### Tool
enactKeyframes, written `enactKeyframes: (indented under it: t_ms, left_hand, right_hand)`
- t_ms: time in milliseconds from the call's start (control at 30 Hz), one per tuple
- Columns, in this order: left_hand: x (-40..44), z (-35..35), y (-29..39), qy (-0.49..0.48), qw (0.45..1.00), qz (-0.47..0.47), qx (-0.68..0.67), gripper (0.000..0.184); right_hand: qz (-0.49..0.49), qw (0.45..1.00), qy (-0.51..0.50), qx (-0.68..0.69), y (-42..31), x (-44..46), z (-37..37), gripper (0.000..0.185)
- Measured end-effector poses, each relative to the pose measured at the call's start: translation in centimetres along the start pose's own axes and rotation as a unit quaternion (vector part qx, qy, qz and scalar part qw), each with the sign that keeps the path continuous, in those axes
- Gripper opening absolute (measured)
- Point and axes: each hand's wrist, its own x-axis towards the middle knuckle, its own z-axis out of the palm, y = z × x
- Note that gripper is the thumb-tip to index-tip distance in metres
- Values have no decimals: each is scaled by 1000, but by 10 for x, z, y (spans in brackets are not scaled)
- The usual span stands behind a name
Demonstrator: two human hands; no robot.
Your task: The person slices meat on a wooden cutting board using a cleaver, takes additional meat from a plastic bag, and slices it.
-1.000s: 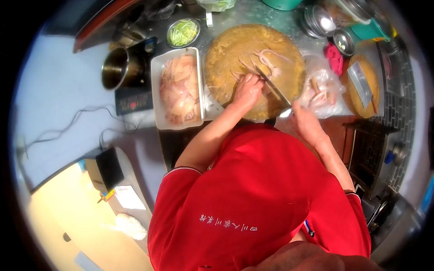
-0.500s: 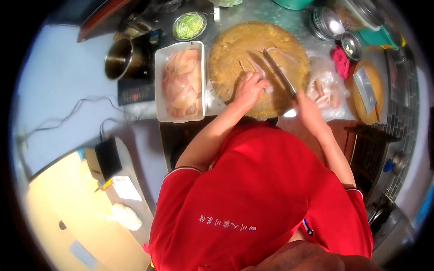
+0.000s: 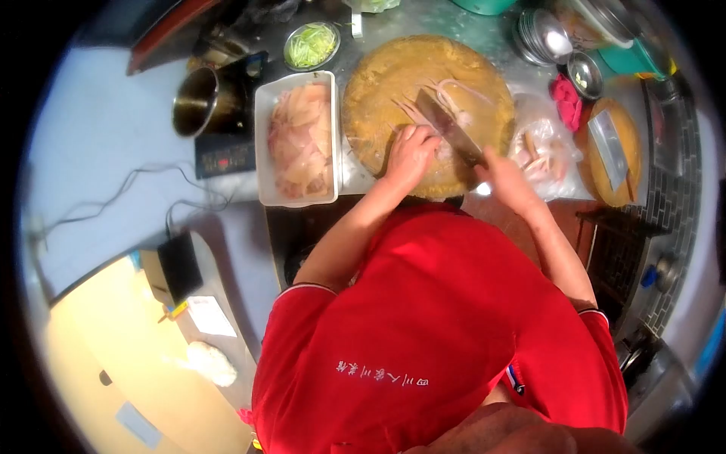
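Head view: pale meat strips [image 3: 414,115] lie on the chopping block [image 3: 382,68]; likely light, soft, slippery, best pinned flat from above. Left hand [image 3: 412,159], over the block's near half, curls against them, grip hidden. Right hand [image 3: 507,180], block's near-right edge, clasps a cleaver [image 3: 448,127].

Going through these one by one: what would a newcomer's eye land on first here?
Probably the red shirt, which fills the lower middle of the view. Just above it, the right hand holds a broad knife over a round board, the left hand close by. Left of the board, a white tub holds pale slices.
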Motion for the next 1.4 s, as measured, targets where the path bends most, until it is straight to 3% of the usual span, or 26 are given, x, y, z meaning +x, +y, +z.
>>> enactKeyframes:
  t_ms: [133, 333, 567, 867, 1000, 1233, 1400]
  left_hand:
    - [-6, -8, 8, 7, 999, -32, 14, 17]
    - [-9, 1, -2, -30, 998, -48, -23, 14]
    - [-9, 1, -4, -26, 998, -53, -34, 15]
    - [-21, -8, 1, -11, 999, -32, -43, 16]
    - [-20, -9, 2, -3, 999, -23, -31, 15]
    - [-19, -6, 0, -19, 999, -37, -32, 16]
    - [-17, -7, 0, -35, 998, -37, -44, 17]
  right_hand:
    - [46, 999, 13, -8, 1, -11, 1, 26]
    - [3, 996, -87, -28, -25, -23, -30, 25]
    - [1, 997, -82, -4, -13, 8, 3, 24]
    - [19, 996, -85, 26, 19, -45, -19, 29]
    - [52, 994, -91, 11, 0, -44, -34, 28]
    - [-6, 994, -103, 46, -16, -23, -16, 23]
    - [29, 996, -73, 42, -7, -4, 11, 25]
